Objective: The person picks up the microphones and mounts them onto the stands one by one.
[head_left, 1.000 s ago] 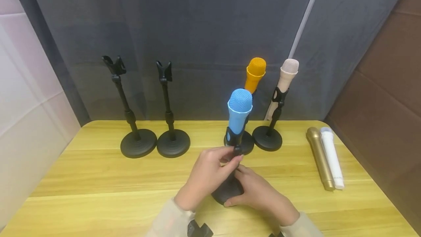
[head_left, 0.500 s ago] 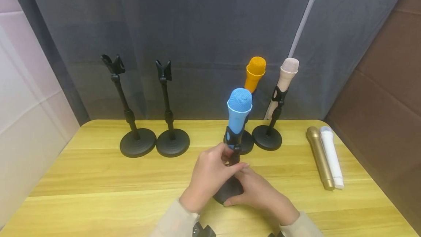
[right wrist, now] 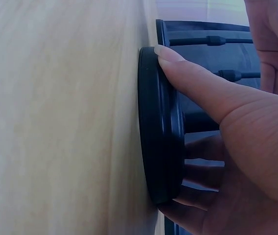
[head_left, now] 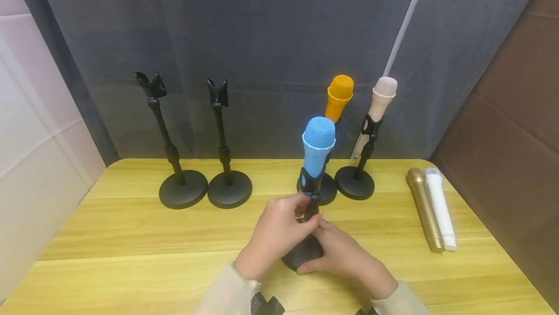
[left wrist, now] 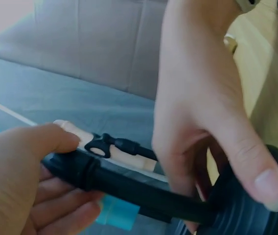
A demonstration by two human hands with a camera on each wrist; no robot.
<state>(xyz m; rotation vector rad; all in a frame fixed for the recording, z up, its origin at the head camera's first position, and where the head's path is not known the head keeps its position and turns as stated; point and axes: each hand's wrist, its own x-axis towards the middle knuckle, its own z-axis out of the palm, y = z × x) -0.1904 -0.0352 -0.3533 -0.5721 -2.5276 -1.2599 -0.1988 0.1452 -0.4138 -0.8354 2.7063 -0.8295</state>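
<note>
A light blue microphone (head_left: pixel 318 146) leans in the clip of a black desktop microphone stand (head_left: pixel 298 257) in front of me. My left hand (head_left: pixel 279 227) grips the upper part of the pole just under the clip, its thumb and fingers around the dark collar (left wrist: pixel 70 169) in the left wrist view. Down at the round base (right wrist: pixel 159 127), my right hand (head_left: pixel 345 256) holds the disc, thumb on its upper face and fingers around the far side. In the right wrist view the base stands on edge against the tabletop, as that camera is turned. My fingers hide part of the pole.
Behind are an orange microphone (head_left: pixel 339 96) and a pale pink microphone (head_left: pixel 381 101) on stands. Two bare stands (head_left: pixel 183 190) (head_left: pixel 230 190) are at back left. A gold microphone (head_left: pixel 425 210) and a white microphone (head_left: pixel 442 210) lie on the wooden table (head_left: pixel 144 276) at right.
My left hand has turned slightly about the pole: its thumb slid right and then back, lower than a second ago. The right hand, the base and the blue microphone stay nearly in place.
</note>
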